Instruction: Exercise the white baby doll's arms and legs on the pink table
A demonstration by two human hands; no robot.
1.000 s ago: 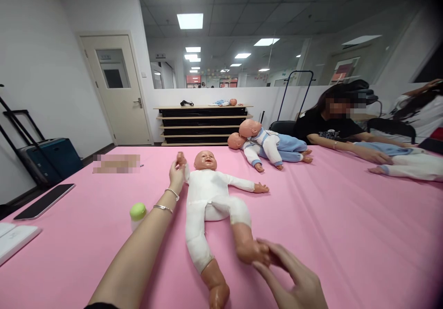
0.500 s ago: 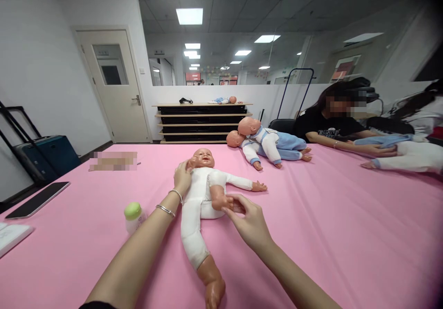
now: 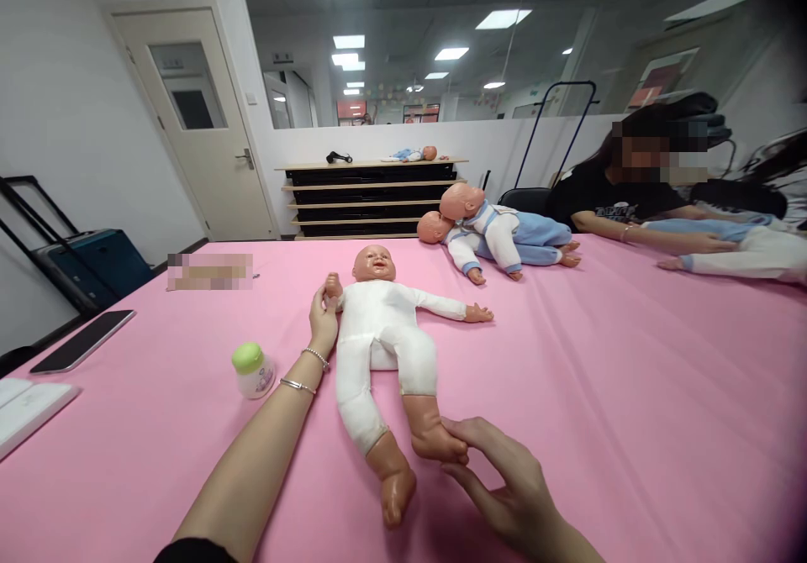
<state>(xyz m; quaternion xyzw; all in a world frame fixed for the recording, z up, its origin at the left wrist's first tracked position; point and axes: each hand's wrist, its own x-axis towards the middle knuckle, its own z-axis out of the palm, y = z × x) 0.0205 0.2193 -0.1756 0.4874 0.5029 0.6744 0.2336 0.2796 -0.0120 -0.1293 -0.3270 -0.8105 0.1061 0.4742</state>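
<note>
The doll (image 3: 377,315) is lying on the pink cloth (image 3: 580,386), your left hand (image 3: 324,321) clasping its fist (image 3: 333,283), your right hand (image 3: 508,481) lightly pinching its foot (image 3: 434,439), and tugging could be slipping it free

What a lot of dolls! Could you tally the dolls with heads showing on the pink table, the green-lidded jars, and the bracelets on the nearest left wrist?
Dolls: 3 (white-bodied doll, dressed doll, other dressed doll)
Green-lidded jar: 1
Bracelets: 2 (beaded bracelet, plain bangle)
Total: 6
</note>
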